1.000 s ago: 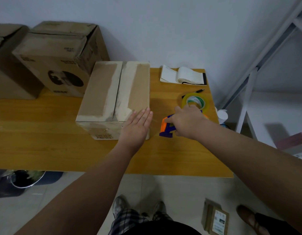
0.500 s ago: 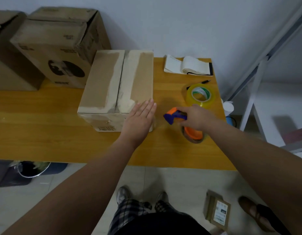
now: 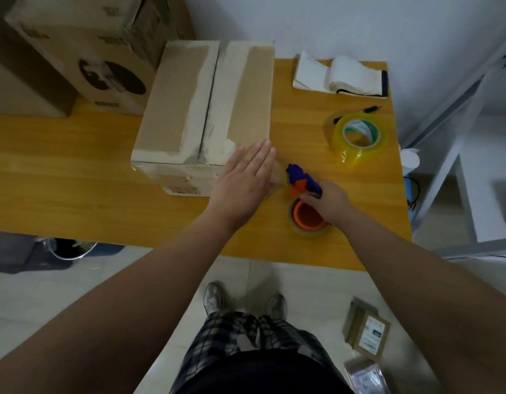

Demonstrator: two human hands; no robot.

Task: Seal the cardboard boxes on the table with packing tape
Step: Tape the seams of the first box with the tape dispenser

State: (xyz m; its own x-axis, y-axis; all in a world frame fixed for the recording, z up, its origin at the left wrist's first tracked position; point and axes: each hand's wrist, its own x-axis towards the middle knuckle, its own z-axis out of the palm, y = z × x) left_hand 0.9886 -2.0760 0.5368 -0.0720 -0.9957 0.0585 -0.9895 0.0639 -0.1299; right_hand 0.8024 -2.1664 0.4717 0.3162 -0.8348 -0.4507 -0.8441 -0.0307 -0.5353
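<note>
A closed cardboard box (image 3: 189, 103) with pale torn strips along its centre seam stands on the wooden table (image 3: 75, 172). My left hand (image 3: 243, 180) lies flat with straight fingers on the box's near right corner. Just to the right, my right hand (image 3: 327, 201) grips a blue and orange tape dispenser (image 3: 301, 180) whose orange-cored roll (image 3: 307, 216) sits above the table near its front edge. A clear strip of tape runs from the dispenser toward the box corner under my left hand.
A spare clear tape roll (image 3: 358, 136) and a pen (image 3: 371, 109) lie at the right; an open notebook (image 3: 342, 76) is at the back right. Larger boxes (image 3: 84, 52) stand at the back left. A white frame (image 3: 459, 137) stands right of the table; small parcels (image 3: 367, 332) lie on the floor.
My right hand has drawn the dispenser back toward the table's front edge and turned it, roll now nearest me. My left hand has stayed on the box corner. The camera has tilted down.
</note>
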